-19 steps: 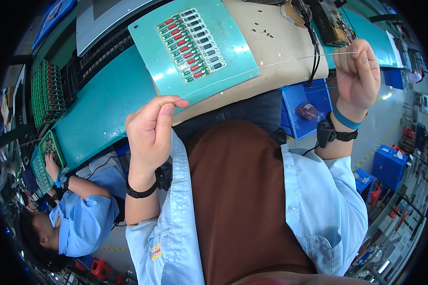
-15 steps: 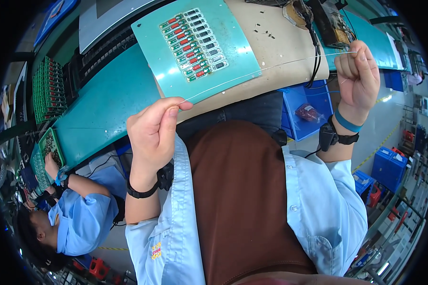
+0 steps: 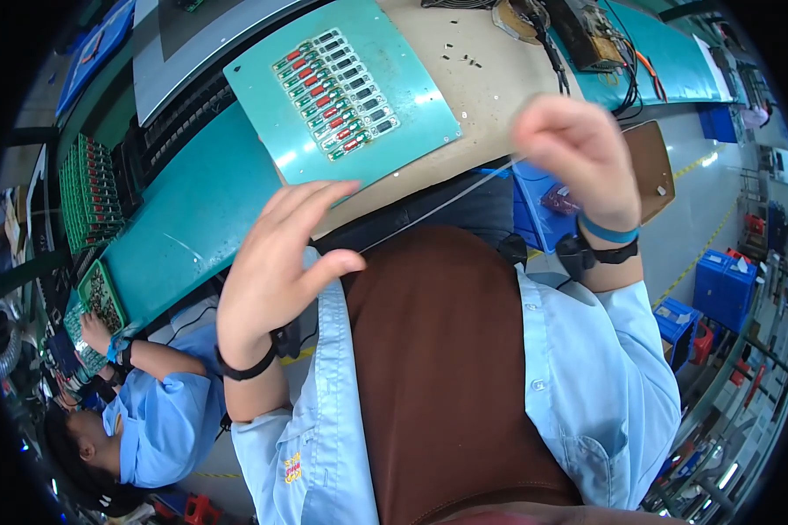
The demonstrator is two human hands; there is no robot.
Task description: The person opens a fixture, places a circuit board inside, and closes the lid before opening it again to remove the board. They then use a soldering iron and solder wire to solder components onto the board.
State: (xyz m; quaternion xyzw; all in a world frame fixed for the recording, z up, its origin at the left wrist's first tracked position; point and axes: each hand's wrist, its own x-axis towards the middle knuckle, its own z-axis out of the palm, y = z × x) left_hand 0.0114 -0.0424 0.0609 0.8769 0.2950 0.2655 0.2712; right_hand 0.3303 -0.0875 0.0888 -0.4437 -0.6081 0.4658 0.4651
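Note:
Above my lap, my left hand (image 3: 271, 258) is open, its thumb spread from the fingers and nothing in it. Higher up at the right, my right hand (image 3: 587, 157) is closed, a little smeared by motion. A thin silvery wire (image 3: 451, 201) slants from its fingers down toward my left thumb, its lower end apart from my left hand. Beyond my left hand, a turquoise plate (image 3: 258, 109) lies on the bench, bearing a row of small circuit boards (image 3: 328, 103) with red, green and black parts.
Brown matting (image 3: 490, 96) carries tiny dark parts (image 3: 461, 59); a metal device with cables (image 3: 591, 39) stands at the far right. A blue bin (image 3: 534, 206) and a brown tray (image 3: 650, 171) are below the bench. At left, a co-worker (image 3: 166, 420) reaches to a green tray (image 3: 105, 297).
My left hand has let go of the wire and opened. My right hand has moved left and down, carrying the wire, which was stretched between both hands. The view has shifted slightly.

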